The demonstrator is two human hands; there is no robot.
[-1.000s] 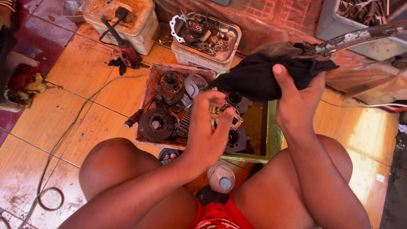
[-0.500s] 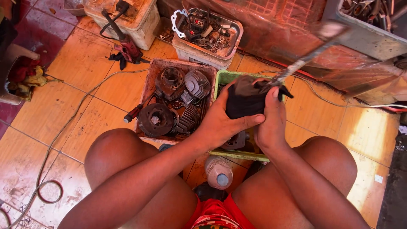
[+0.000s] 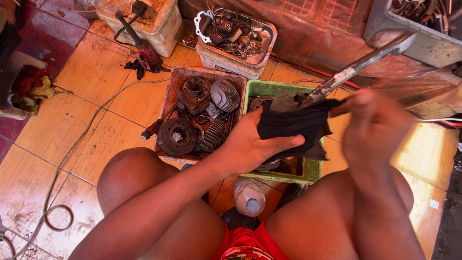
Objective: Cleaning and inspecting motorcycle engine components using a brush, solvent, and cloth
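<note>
2 hands at a dark rag, left hand clenched on it, right hand blurred, grip unclear, beside it

Bare tiled floor lies open leftward; ahead, the parts-filled brown tray and green tray block passage.

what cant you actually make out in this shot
Head view:
- Right hand: motion-blurred, so its grip is unclear.
- Metal rod: lower end hidden inside the black cloth held by the left hand.
- Green tray: contents mostly covered by cloth and hands.
- Grey bin: cut off by the top edge.
- Small parts in the white tub: too small to identify.
</note>
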